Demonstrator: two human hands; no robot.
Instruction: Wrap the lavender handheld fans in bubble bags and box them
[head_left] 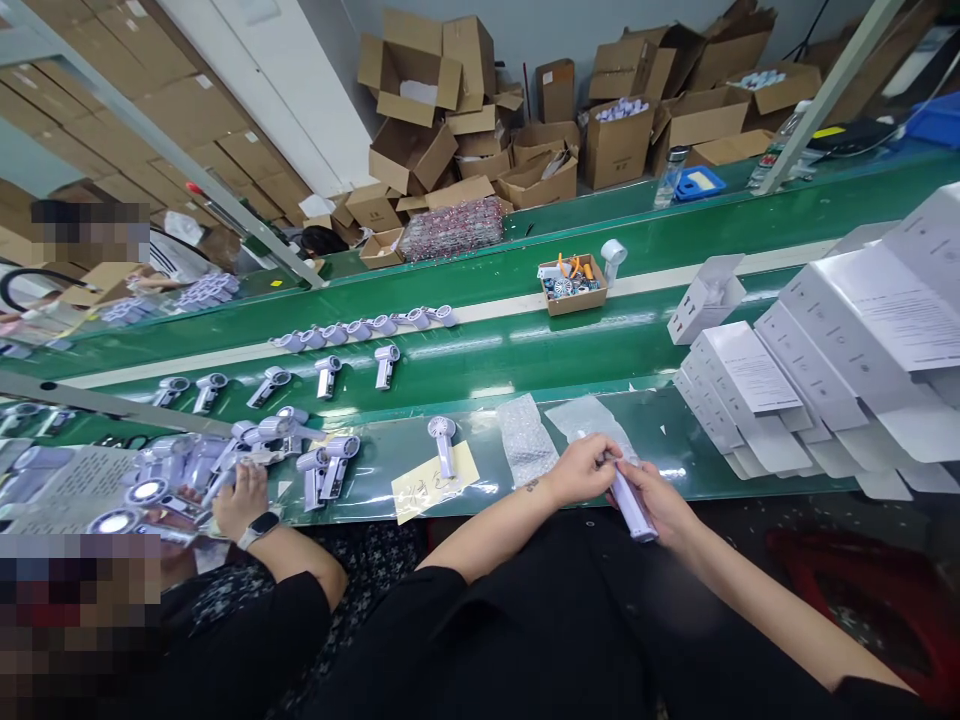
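Note:
A lavender handheld fan point(634, 512) is in my hands over the bench's front edge, its handle slanting down toward me. My right hand point(658, 500) wraps around it from the right. At the upper end, the bent fingers of my left hand point(586, 468) pinch closed against it; the fan's head is hidden. Just beyond my hands lies a bubble wrap bag point(592, 412), with another bubble wrap sheet point(526, 440) to its left. One more fan point(442, 445) rests on a yellow paper with handwriting point(405, 492).
White boxes with open flaps point(750, 375) crowd the right side. A green conveyor point(487, 350) runs behind, carrying rows of fans point(360, 328) and a small parts carton point(576, 300). At left, a co-worker's hand point(241, 500) reaches among piled fans point(187, 460).

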